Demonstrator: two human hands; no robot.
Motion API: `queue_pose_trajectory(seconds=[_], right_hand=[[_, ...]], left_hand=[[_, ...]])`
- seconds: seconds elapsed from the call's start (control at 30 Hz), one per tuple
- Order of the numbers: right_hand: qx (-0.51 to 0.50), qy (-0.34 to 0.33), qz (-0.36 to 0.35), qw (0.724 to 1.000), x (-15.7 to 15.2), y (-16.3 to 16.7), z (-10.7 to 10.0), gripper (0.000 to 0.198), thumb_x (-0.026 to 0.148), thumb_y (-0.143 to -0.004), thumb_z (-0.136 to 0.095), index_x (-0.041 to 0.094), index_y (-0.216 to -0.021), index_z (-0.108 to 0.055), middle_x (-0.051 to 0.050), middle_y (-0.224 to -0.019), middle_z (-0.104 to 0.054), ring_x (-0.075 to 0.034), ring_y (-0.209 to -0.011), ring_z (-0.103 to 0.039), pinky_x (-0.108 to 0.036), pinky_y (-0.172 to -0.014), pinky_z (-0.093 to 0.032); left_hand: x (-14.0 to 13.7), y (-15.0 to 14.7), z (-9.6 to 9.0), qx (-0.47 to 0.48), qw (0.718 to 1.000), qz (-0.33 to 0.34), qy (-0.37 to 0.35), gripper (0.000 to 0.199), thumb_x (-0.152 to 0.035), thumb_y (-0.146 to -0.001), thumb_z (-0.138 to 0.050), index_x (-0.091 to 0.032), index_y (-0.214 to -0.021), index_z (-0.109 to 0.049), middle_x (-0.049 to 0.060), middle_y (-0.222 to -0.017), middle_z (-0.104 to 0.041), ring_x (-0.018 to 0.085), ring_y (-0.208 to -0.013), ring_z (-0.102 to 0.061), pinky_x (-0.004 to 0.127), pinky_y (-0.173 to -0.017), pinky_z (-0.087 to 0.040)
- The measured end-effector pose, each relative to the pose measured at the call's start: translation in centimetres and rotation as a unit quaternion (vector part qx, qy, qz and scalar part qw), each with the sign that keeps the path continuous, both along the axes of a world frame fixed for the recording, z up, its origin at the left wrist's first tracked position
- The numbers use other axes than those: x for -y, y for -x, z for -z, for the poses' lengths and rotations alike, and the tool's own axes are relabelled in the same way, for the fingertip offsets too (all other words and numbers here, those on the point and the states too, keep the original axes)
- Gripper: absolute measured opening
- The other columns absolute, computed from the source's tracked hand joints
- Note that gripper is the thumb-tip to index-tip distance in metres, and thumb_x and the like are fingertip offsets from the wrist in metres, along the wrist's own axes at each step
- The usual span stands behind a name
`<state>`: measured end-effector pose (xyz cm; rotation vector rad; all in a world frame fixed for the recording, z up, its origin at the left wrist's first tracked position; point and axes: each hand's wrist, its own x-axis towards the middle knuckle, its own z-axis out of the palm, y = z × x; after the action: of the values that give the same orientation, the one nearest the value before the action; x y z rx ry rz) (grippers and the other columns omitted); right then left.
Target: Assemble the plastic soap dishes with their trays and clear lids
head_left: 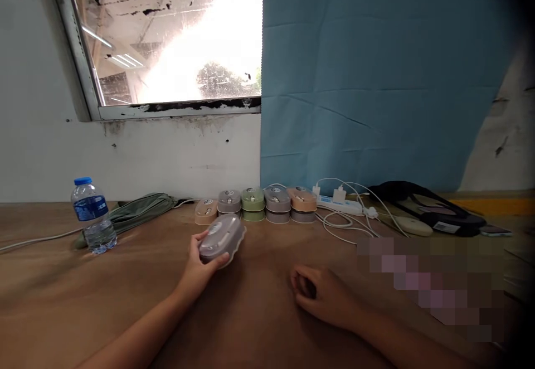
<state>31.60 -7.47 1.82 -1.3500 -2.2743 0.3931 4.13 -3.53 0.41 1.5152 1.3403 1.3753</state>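
Note:
My left hand grips a greyish-purple oval box by its side, lifted and tilted above the brown table. Its lid looks shiny, with a pale wavy rim along the edge. Behind it, against the wall, stands a row of similar boxes: a single beige box at the left end, then two-high stacks with a purple-grey box, a green box, a grey box and an orange box on top. Nearer me, my right hand rests on the table, fingers curled in and nothing visible in them.
A water bottle stands at the left beside a folded green bag. Right of the boxes lie a power strip with white cables and a black bag. A phone lies at far right. A blurred patch hides the right side.

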Motion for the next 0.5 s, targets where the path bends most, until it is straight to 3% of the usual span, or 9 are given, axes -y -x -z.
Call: queue_pose_trajectory(seconds=[0.1,0.3,0.5], right_hand=[[-0.021,-0.009,-0.003,1.0,0.0,-0.2,-0.3,0.014,0.007,-0.063,-0.047,0.02,-0.068,-0.047,0.005,-0.06,-0.052,-0.01,-0.055,-0.048,-0.019,-0.052,-0.035],[-0.014,-0.002,-0.115,0.993,0.4,-0.5,-1.2,0.011,0.014,-0.076,-0.048,0.02,-0.083,-0.054,0.0,-0.08,-0.057,-0.012,-0.067,-0.053,-0.022,-0.062,-0.043],[0.017,-0.025,-0.21,0.977,1.3,-0.1,-2.1,0.031,0.021,-0.083,-0.048,0.023,-0.114,-0.053,-0.007,-0.118,-0.048,-0.018,-0.109,-0.047,-0.031,-0.094,-0.039]], left_hand=[[1.5,-0.7,-1.1,-0.046,0.99,0.134,0.002,0.066,-0.037,-0.061,-0.071,-0.023,-0.114,-0.033,0.009,-0.123,-0.045,0.022,-0.109,-0.05,0.034,-0.092,-0.04],[2.4,-1.0,-1.5,-0.221,0.959,0.175,0.022,0.067,-0.034,-0.055,-0.074,-0.022,-0.111,-0.039,0.008,-0.12,-0.041,0.024,-0.114,-0.041,0.035,-0.097,-0.034],[2.5,-0.9,-1.6,-0.221,0.951,0.214,0.004,0.069,-0.03,-0.052,-0.075,-0.021,-0.109,-0.037,0.009,-0.122,-0.036,0.024,-0.115,-0.038,0.035,-0.099,-0.032]])
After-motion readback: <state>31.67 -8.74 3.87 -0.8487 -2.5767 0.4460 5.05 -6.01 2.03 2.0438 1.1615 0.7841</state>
